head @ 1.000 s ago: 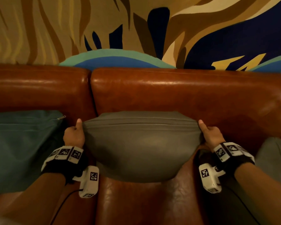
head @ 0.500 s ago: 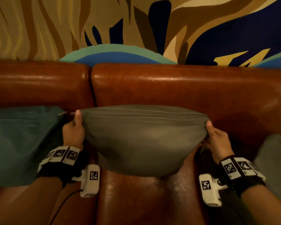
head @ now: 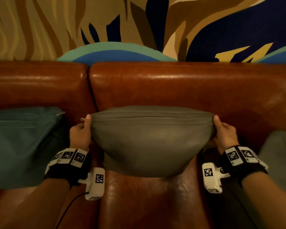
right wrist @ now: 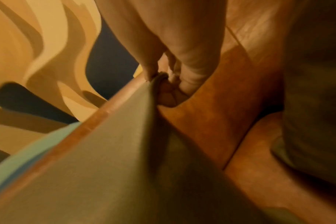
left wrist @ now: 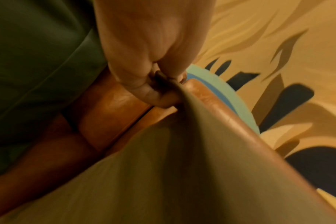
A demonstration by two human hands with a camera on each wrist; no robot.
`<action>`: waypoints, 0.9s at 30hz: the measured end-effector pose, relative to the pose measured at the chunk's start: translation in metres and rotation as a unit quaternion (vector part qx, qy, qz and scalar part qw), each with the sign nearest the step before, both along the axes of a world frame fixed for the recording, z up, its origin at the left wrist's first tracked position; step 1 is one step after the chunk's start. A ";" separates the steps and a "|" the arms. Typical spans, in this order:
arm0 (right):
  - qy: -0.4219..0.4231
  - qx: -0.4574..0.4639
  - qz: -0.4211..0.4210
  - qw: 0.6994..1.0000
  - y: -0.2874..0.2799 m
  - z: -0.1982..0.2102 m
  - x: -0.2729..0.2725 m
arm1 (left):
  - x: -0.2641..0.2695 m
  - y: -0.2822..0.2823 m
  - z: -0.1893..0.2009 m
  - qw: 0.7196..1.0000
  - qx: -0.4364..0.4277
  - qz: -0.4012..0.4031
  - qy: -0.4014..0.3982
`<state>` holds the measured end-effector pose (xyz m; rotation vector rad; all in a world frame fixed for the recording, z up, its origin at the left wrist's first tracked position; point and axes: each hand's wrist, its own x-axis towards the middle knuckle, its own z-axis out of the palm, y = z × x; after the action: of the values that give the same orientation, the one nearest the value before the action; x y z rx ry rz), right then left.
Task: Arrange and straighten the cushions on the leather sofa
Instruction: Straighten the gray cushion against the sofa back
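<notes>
A grey cushion [head: 151, 141] is held up in front of the brown leather sofa's backrest [head: 180, 86], its zipped edge on top. My left hand [head: 82, 131] pinches its upper left corner, thumb on the front near the zip pull. My right hand [head: 221, 131] pinches the upper right corner the same way. The left wrist view shows the left hand [left wrist: 159, 81] bunching the grey cushion [left wrist: 163, 174] at its corner. In the right wrist view the right hand [right wrist: 163, 81] clamps the grey cushion [right wrist: 105, 166] by its corner. The cushion's lower edge hangs just above the seat [head: 149, 200].
A teal cushion [head: 21, 142] leans against the backrest to the left, a short gap from my left hand. Another grey cushion [head: 281, 159] sits at the right edge. Behind the sofa is a patterned wall [head: 139, 25] in tan, blue and teal.
Both hands lifted the grey cushion by its top corners, stretched it wider, and then brought it back down a little; the right hand shifted outward to the right.
</notes>
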<state>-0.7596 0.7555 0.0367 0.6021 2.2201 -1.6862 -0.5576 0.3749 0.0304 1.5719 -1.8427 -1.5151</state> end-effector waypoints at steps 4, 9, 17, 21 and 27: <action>0.062 0.173 0.038 0.982 -0.010 0.018 0.008 | -0.005 0.012 0.010 0.996 -0.048 0.042 -0.066; 0.379 0.341 0.281 0.813 -0.071 0.032 0.058 | -0.007 0.065 0.029 0.887 -0.410 -0.206 -0.057; 0.206 0.483 0.445 0.725 -0.061 0.008 0.039 | -0.011 0.062 -0.006 0.795 -0.416 -0.394 -0.197; 0.032 0.337 0.346 0.875 0.003 0.013 0.004 | 0.011 0.019 -0.002 0.896 -0.313 -0.263 -0.175; 0.107 0.123 0.151 0.975 -0.008 0.006 -0.019 | -0.005 -0.005 -0.008 0.994 -0.092 0.008 0.053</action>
<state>-0.7789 0.7480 0.0429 0.1231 2.5419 -1.3903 -0.5626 0.3700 0.0220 1.3931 -1.8472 -1.3507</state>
